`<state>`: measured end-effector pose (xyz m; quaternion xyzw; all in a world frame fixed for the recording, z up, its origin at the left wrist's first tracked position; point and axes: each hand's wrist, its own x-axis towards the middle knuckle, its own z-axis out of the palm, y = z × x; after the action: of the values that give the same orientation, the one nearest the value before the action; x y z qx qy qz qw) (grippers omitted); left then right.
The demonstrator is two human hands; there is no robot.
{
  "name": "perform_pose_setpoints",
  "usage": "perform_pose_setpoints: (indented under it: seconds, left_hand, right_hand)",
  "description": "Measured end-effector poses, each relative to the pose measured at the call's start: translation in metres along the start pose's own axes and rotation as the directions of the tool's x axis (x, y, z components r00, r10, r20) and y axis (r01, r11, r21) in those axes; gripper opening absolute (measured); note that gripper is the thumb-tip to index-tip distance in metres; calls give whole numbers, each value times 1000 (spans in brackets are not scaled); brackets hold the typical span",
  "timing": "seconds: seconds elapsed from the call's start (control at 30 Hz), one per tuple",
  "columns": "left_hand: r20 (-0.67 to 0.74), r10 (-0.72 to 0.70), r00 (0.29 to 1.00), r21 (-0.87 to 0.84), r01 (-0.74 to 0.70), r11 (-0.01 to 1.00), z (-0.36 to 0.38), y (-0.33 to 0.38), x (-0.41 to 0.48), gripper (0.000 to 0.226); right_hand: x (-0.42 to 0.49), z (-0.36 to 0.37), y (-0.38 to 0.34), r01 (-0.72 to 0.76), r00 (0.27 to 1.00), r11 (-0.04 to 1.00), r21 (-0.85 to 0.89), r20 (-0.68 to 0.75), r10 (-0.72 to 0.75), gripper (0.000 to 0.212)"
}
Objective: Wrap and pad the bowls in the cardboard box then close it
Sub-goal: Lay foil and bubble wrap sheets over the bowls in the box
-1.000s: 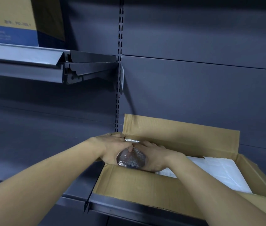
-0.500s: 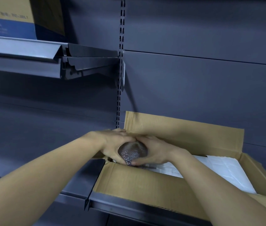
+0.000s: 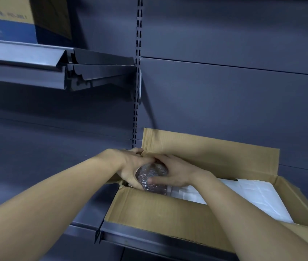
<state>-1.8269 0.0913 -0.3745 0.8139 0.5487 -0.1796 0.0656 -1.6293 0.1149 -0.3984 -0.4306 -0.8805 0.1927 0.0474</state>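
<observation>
Cupping the wrapped bowl (image 3: pixel 152 175) at centre frame, the left hand (image 3: pixel 128 166) and right hand (image 3: pixel 176 172) curl round it from both sides, probably to keep the wrap tight (it looks springy), at the left corner of the cardboard box (image 3: pixel 168 213), beside white padding (image 3: pixel 253 196).

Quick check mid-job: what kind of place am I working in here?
Likely a shop aisle or stockroom. It has dark metal store shelving with a slotted upright, a bracketed upper shelf carrying a printed carton, and the open cardboard box sitting on the lower shelf.
</observation>
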Motion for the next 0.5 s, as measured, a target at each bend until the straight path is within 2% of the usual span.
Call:
perform_pose_setpoints:
  seconds: [0.13,0.27,0.37,0.43,0.5]
  left_hand:
    - [-31,6,1000,-41,-7,999,-9,4,-13,100]
    - [-133,47,990,-114,-62,992,-8,4,-20,91]
    - [-106,33,994,-74,-41,996,3,3,-19,86]
    - [-109,29,994,-79,-38,996,3,2,-20,87]
    - [-154,26,988,-133,-47,990,-3,2,-24,88]
  right_hand:
    - [-8,-6,-1,18,994,996,-91,-109,-28,85]
    - [-14,-4,-1,32,997,993,-114,-69,-40,80]
    - [-15,6,-2,-35,999,976,-215,-38,27,84]
    - [-16,7,-4,-45,997,983,-180,-77,31,85]
    - [-20,1,-6,-39,991,990,-134,-131,22,70]
